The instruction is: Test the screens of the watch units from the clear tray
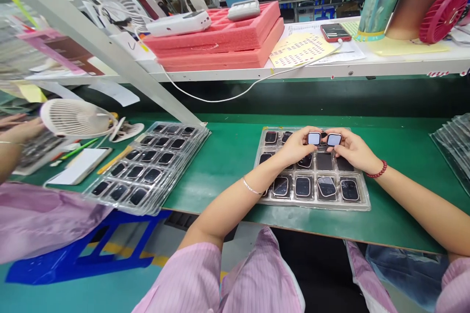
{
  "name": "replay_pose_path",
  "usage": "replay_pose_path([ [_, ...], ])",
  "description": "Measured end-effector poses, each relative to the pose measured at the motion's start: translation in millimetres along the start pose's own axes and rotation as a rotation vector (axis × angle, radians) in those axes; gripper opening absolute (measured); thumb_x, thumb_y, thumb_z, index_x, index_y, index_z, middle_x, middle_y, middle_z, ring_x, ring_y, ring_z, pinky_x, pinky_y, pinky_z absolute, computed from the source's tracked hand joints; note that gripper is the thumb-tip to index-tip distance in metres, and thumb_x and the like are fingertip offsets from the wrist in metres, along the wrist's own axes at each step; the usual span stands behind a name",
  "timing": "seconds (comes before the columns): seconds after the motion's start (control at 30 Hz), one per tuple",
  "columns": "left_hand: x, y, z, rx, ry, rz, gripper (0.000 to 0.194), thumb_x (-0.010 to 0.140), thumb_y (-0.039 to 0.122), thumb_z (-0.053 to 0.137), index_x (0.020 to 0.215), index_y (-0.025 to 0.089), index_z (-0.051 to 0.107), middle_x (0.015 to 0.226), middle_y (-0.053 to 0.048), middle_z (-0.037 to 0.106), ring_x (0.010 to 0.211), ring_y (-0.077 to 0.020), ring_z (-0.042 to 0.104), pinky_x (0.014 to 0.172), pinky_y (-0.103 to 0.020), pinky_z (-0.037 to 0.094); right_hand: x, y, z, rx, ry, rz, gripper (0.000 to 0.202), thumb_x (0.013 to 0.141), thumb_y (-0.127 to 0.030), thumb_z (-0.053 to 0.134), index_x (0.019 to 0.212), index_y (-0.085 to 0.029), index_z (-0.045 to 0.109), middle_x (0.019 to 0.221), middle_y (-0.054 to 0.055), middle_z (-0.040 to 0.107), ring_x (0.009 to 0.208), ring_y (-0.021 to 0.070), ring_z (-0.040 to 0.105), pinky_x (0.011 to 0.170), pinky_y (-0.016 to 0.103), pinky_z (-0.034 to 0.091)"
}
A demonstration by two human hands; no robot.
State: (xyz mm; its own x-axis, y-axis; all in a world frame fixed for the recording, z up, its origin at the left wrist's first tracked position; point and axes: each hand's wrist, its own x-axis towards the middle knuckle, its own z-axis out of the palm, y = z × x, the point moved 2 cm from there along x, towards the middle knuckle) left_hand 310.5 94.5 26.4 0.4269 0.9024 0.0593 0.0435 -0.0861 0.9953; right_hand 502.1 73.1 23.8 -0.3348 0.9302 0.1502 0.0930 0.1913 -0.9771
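Note:
My left hand (295, 145) holds a small square watch body (314, 138) with a pale blue face. My right hand (348, 149) holds a second one (334, 140) beside it, the two almost touching. Both hands hover over the far half of a clear plastic tray (362, 200) on the green belt. Several dark-faced watch bodies lie in the tray's pockets, such as one in the near row (303, 187). A silver bangle is on my left wrist and a red bead bracelet on my right.
A stack of clear trays (147, 168) filled with dark watch bodies lies to the left. A white fan (73, 117), a white pad and pens sit beyond it, near another person's arm (14, 142). Pink foam trays (220, 39) rest on the raised shelf. More trays (455, 142) are at right.

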Motion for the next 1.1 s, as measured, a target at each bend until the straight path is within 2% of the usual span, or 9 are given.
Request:
replay_pose_path([
  [0.17, -1.7, 1.1, 0.8, 0.007, 0.02, -0.051, 0.046, 0.069, 0.007, 0.059, 0.114, 0.015, 0.059, 0.095, -0.005, 0.069, 0.069, -0.0113, 0.065, 0.058, -0.02, 0.046, -1.3, 0.7, 0.0, -0.027, 0.01, -0.004, 0.037, 0.079, -0.02, 0.062, 0.116, -0.021, 0.061, 0.107, 0.009, 0.07, 0.074, 0.0177, 0.07, 0.06, 0.03, 0.057],
  [0.53, -0.7, -0.1, 2.0, -0.019, 0.022, -0.015, 0.042, 0.07, 0.004, 0.056, 0.111, 0.013, 0.06, 0.098, -0.006, 0.07, 0.072, -0.0111, 0.064, 0.072, -0.026, 0.054, -1.8, -3.3, 1.0, -0.04, -0.029, 0.004, 0.033, 0.08, -0.02, 0.059, 0.113, -0.02, 0.061, 0.102, 0.008, 0.071, 0.07, 0.0171, 0.069, 0.057, 0.029, 0.055],
  [0.7, -1.7, 2.3, 1.5, 0.054, 0.031, 0.006, 0.042, 0.07, 0.008, 0.064, 0.111, 0.012, 0.061, 0.098, -0.007, 0.07, 0.074, -0.0107, 0.063, 0.069, -0.023, 0.051, -2.0, -5.7, 0.6, -0.06, -0.016, 0.0, 0.034, 0.079, -0.02, 0.06, 0.112, -0.02, 0.062, 0.104, 0.008, 0.071, 0.071, 0.0168, 0.07, 0.06, 0.03, 0.055],
  [0.8, -1.5, 1.4, 1.7, 0.034, 0.022, -0.004, 0.036, 0.075, 0.011, 0.061, 0.111, 0.012, 0.061, 0.093, -0.006, 0.07, 0.067, -0.01, 0.062, 0.067, -0.025, 0.052, -1.9, -4.5, 0.7, -0.059, -0.027, 0.015, 0.032, 0.08, -0.023, 0.059, 0.112, -0.019, 0.062, 0.102, 0.008, 0.071, 0.07, 0.0168, 0.07, 0.058, 0.029, 0.054],
  [0.93, -1.2, 0.3, 1.8, 0.029, 0.041, -0.002, 0.035, 0.073, 0.009, 0.061, 0.108, 0.012, 0.062, 0.091, -0.006, 0.07, 0.072, -0.0122, 0.064, 0.069, -0.026, 0.052, -1.6, -2.6, 0.6, -0.046, -0.026, 0.035, 0.033, 0.079, -0.022, 0.06, 0.112, -0.019, 0.061, 0.103, 0.009, 0.071, 0.071, 0.0176, 0.07, 0.057, 0.028, 0.054],
  [1.1, -2.1, 1.3, 2.1, 0.067, 0.029, 0.018, 0.036, 0.073, 0.009, 0.06, 0.108, 0.013, 0.063, 0.094, -0.006, 0.071, 0.07, -0.0106, 0.062, 0.069, -0.024, 0.051, -2.2, -2.9, 0.1, -0.042, -0.021, 0.044, 0.035, 0.078, -0.022, 0.061, 0.113, -0.019, 0.061, 0.106, 0.009, 0.071, 0.071, 0.0171, 0.07, 0.056, 0.028, 0.054],
])
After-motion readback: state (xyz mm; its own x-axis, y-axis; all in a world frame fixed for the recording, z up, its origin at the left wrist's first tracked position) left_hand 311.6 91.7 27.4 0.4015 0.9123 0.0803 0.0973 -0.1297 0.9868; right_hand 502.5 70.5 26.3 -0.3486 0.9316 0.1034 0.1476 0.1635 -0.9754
